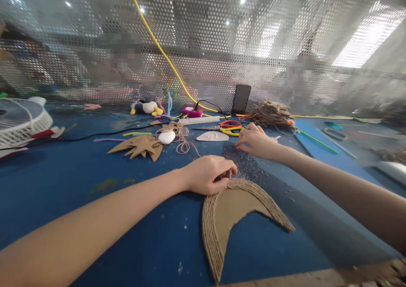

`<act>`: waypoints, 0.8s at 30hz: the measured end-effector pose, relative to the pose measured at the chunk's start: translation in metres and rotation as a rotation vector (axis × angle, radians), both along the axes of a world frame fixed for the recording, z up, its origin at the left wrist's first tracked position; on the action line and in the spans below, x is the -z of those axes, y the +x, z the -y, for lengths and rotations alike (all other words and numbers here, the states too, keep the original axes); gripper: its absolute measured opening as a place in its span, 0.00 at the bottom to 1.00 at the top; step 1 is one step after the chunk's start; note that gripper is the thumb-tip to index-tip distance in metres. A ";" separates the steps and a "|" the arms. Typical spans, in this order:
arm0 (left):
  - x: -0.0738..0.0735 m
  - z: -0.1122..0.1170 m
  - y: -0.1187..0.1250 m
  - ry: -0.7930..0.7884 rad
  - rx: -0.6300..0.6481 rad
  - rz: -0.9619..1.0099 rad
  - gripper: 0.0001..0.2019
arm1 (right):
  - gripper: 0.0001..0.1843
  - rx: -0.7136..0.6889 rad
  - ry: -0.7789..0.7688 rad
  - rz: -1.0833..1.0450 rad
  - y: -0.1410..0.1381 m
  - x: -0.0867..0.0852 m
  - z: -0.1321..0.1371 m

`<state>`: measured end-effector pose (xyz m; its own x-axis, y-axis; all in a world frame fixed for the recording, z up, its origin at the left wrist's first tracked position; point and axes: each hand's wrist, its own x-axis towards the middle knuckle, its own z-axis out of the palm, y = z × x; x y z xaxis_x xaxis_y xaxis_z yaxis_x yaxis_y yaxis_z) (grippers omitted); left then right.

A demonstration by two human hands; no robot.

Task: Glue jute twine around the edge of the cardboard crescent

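A crescent-shaped cardboard piece (233, 208), edged with rows of jute twine, lies on the blue table in front of me. My left hand (207, 175) rests curled on its top edge, fingers pinched against the twine rim. My right hand (255, 141) reaches farther back, fingers bent down on the table beside the yellow-and-red scissors (231, 127); what its fingertips hold, if anything, is hidden. A loose strand of twine (182, 141) runs from the left hand toward a coil near a white pebble-like object (166, 137).
Cardboard leaf cut-outs (139, 146) lie at centre left, a white fan (19, 122) at far left. A twine pile (271, 113), black phone (241, 98), white glue stick (199, 120), penguin toy (147, 107) and pipe cleaners sit along the perforated mesh wall. A blue sheet (309, 145) lies to the right.
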<state>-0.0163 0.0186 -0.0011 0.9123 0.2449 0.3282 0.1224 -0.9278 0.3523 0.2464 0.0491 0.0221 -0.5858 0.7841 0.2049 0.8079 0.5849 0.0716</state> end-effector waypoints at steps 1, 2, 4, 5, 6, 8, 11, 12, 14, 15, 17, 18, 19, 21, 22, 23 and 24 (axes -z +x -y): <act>0.000 0.000 0.000 0.000 0.001 -0.001 0.11 | 0.13 -0.008 -0.005 0.004 -0.001 -0.001 -0.003; 0.001 0.000 0.000 0.002 0.002 -0.001 0.11 | 0.13 -0.014 -0.003 0.012 -0.003 -0.003 -0.004; 0.001 0.000 0.001 0.009 0.002 -0.002 0.11 | 0.12 -0.019 0.017 0.041 -0.006 -0.004 -0.004; 0.002 0.000 0.001 0.013 0.002 -0.002 0.11 | 0.11 -0.017 0.034 0.062 -0.007 -0.004 -0.004; 0.002 0.000 0.001 0.016 0.001 -0.001 0.11 | 0.10 -0.013 0.054 0.085 -0.009 -0.003 -0.003; 0.002 0.000 0.001 0.018 -0.004 -0.001 0.12 | 0.10 0.004 0.092 0.141 -0.012 -0.002 -0.002; 0.002 0.000 0.001 0.017 -0.006 0.000 0.11 | 0.11 0.017 0.094 0.209 -0.014 -0.001 -0.002; 0.002 0.000 0.001 0.017 -0.005 0.001 0.12 | 0.11 0.009 0.071 0.211 -0.014 -0.002 -0.002; 0.002 0.000 0.001 0.016 -0.002 0.003 0.12 | 0.11 -0.024 0.006 0.178 -0.011 -0.007 -0.003; 0.002 0.000 0.000 0.013 -0.001 0.004 0.12 | 0.10 -0.046 -0.027 0.153 -0.008 -0.011 -0.003; 0.002 -0.001 0.001 0.010 0.001 0.005 0.12 | 0.11 -0.086 -0.072 0.101 -0.004 -0.020 0.000; 0.002 -0.001 0.001 0.011 0.002 0.005 0.12 | 0.13 -0.097 -0.081 0.078 -0.002 -0.025 0.002; 0.002 -0.001 0.001 0.013 0.002 0.004 0.11 | 0.15 -0.106 -0.084 0.058 0.000 -0.030 0.006; 0.002 -0.001 0.001 0.016 0.004 0.004 0.12 | 0.20 -0.099 -0.088 0.024 0.003 -0.037 0.014; 0.003 -0.001 0.001 0.015 0.006 0.005 0.12 | 0.22 -0.093 -0.089 0.014 0.005 -0.039 0.019; 0.003 -0.001 0.001 0.013 0.009 0.008 0.11 | 0.23 -0.086 -0.085 0.001 0.007 -0.039 0.023; 0.003 -0.001 0.001 0.010 0.010 0.010 0.11 | 0.24 -0.088 -0.082 -0.008 0.009 -0.038 0.027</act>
